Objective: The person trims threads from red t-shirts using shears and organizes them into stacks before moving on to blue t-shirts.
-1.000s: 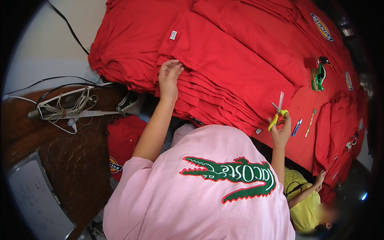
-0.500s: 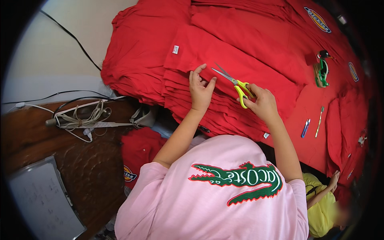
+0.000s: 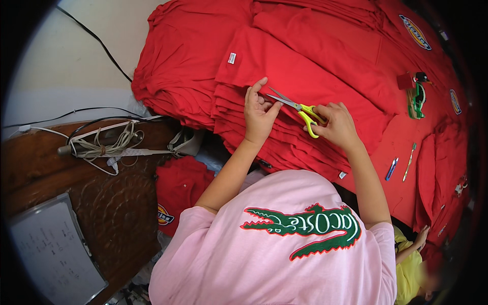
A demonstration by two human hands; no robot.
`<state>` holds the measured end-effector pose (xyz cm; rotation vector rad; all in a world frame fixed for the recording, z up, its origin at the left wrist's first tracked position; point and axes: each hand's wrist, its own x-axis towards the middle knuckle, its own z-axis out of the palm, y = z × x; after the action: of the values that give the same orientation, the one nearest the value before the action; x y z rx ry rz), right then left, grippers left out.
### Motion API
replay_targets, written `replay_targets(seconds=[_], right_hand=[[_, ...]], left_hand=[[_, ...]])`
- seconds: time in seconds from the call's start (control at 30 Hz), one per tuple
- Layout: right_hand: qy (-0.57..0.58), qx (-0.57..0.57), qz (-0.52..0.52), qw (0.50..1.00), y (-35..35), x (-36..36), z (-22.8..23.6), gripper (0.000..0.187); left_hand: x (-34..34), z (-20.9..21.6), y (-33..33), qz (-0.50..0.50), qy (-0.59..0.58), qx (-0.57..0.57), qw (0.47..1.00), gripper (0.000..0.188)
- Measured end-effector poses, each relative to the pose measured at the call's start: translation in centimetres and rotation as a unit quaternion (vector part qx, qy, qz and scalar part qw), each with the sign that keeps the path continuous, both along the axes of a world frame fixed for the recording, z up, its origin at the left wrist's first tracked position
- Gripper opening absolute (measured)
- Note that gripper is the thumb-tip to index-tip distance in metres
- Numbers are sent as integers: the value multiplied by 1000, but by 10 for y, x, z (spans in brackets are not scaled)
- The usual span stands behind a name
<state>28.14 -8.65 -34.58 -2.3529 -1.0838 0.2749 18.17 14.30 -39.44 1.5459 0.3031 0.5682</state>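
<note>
My right hand (image 3: 337,123) grips a pair of scissors (image 3: 307,110) by its yellow handles. Its blades are parted and point toward my left hand (image 3: 260,119). The left index finger is stretched up, the thumb reaches out close by the lower blade, and the other fingers are partly curled. I see nothing held in it. Under both hands lies a thick stack of red garments (image 3: 295,63), folded edges toward me. A small white label (image 3: 232,58) shows on the top garment, left of the left hand.
On the red tabletop to the right are a green tape dispenser (image 3: 416,99), blue thread snips (image 3: 392,169) and a slim green-and-white stick (image 3: 409,162). A person in yellow (image 3: 406,274) sits at lower right. Bundled cables (image 3: 104,146) and a whiteboard (image 3: 56,249) are at left.
The view has shifted slightly. My left thumb is now nearer the scissor blades, and its other fingers have curled more. The scissors stay in my right hand.
</note>
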Motion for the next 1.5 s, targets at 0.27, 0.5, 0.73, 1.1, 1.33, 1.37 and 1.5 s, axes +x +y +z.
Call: replay_targets(seconds=[0.27, 0.5, 0.73, 1.1, 1.33, 1.37, 1.5], right_hand=[[20, -3, -14, 1000, 2, 5, -15, 32], [52, 33, -38, 997, 2, 0, -27, 36], [26, 21, -36, 999, 15, -5, -7, 39], [93, 58, -28, 994, 14, -10, -19, 29], [179, 343, -384, 838, -72, -11, -33, 35], [122, 322, -418, 841, -104, -12, -39, 39], [-4, 174, -439, 881, -194, -51, -45, 58]], left_hand=[[3, 3, 2, -2, -1, -16, 1000, 74], [5, -12, 10, 33, -20, -45, 998, 61], [4, -6, 14, -1, -30, -100, 995, 63], [4, -9, 16, -7, -36, -125, 992, 67], [-10, -26, 61, 31, 10, 195, 980, 57], [-12, -19, 66, 29, 27, 224, 974, 60], [-16, -23, 107, 89, 122, 388, 909, 61]])
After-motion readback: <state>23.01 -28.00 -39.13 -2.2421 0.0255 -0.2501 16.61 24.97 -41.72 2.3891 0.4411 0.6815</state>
